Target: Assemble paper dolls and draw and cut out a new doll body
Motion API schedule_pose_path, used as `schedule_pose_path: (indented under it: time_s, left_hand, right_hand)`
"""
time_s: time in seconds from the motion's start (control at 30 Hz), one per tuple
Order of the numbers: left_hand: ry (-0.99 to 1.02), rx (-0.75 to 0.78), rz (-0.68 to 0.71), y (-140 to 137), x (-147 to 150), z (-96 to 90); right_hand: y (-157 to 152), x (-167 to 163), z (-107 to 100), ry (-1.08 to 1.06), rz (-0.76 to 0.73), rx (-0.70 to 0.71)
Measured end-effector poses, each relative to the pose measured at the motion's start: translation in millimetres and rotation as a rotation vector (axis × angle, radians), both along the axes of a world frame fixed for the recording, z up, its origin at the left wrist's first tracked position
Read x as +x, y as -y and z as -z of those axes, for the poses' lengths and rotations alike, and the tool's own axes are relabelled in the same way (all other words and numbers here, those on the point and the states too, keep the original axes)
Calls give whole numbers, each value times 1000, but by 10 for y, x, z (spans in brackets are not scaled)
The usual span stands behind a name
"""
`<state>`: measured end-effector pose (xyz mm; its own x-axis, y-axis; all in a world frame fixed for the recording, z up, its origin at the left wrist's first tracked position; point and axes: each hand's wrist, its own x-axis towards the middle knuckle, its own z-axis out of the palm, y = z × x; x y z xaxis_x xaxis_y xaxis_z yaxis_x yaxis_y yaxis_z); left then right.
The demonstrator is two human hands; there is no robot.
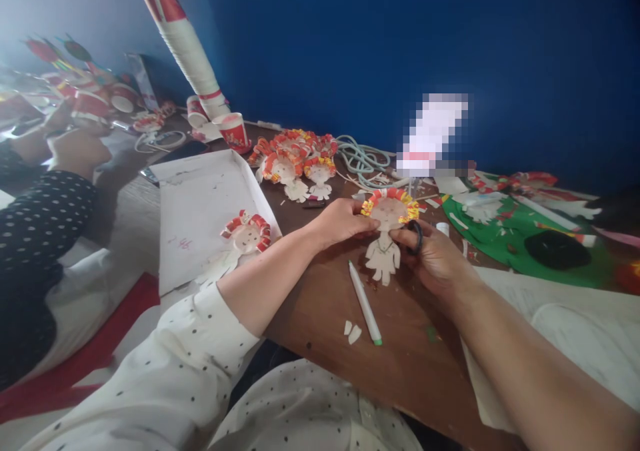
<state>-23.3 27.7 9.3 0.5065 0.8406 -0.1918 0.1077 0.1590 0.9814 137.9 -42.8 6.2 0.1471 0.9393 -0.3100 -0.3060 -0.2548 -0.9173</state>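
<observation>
A paper doll with a curled red and yellow paper fringe around its head is held above the brown table. My left hand pinches the left edge of the doll's head between thumb and fingers. On the doll's other side, my right hand is closed around scissors; their black handle loop shows at the thumb, while the blades are hidden. The right thumb points toward the doll's neck. Below the doll lies a white marker with a green end. Two small paper scraps lie beside it.
Several finished-looking paper dolls are heaped behind my left hand. Another doll lies on the white box lid. A red paper cup, coiled cable, green sheet and white papers surround the work area. A co-worker's sleeve is at left.
</observation>
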Motion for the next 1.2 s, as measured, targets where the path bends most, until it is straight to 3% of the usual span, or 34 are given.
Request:
schedule_pose_path:
  time_s: [0.23, 0.5, 0.73, 1.03, 1.2]
  left_hand:
    - [168, -212, 7, 29, 39, 40]
    - [179, -98, 20, 13, 44, 153]
    - [138, -26, 23, 35, 38, 104]
    - [178, -217, 50, 45, 41, 20]
    - [70, -184, 38, 6, -18, -61]
  right_hand:
    - [11, -17, 12, 21, 8, 20]
    - [14, -10, 15, 1, -14, 4]
    - [25, -48, 17, -17, 45, 36]
    - [3, -4, 30, 39, -2, -13]
    - [1, 47, 4, 73, -54, -67]
